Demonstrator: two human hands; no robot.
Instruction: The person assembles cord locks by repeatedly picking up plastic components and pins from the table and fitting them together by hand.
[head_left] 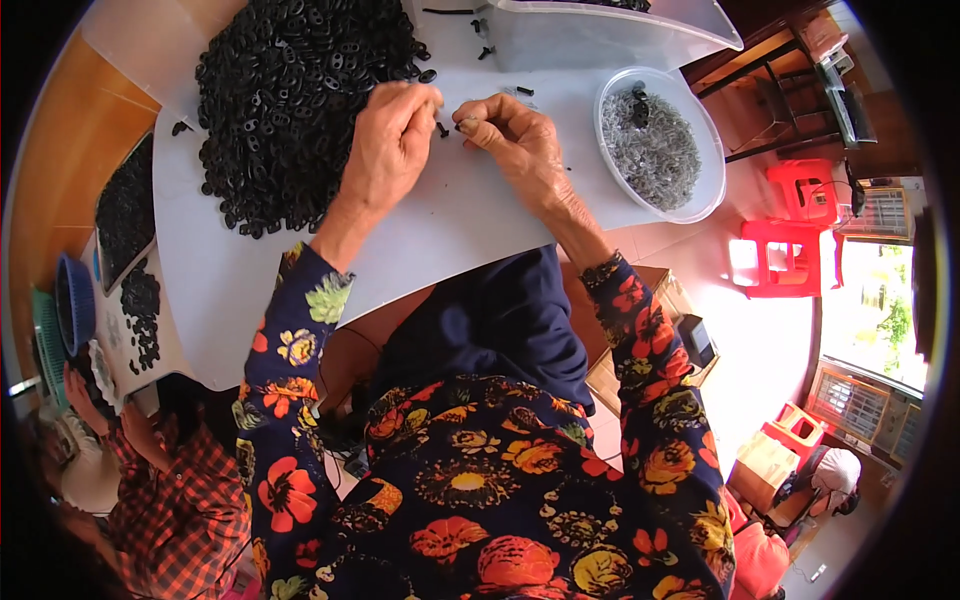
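Observation:
Over the white tabletop [430, 215] my two hands are close together, a small gap between their fingertips. My left hand [390, 145] is closed, thumb against curled fingers, beside a big heap of small black oval parts with two holes [290, 110]; whatever it grips is hidden. My right hand [515, 145] pinches a small dark piece [463, 126] between thumb and fingertips; its exact kind is too small to tell. A small black peg-like part [443, 130] shows between the hands. To the right, a round clear tub [710, 165] holds many small transparent pieces [655, 160], with a few black ones on top.
A translucent plastic bin [600, 40] stands at the far edge. Loose black bits [486, 52] lie near it. At left, a co-worker in a checked shirt [180, 510] sits by another table with black parts [142, 310] and a blue basket [75, 300]. Red stools [785, 260] stand right.

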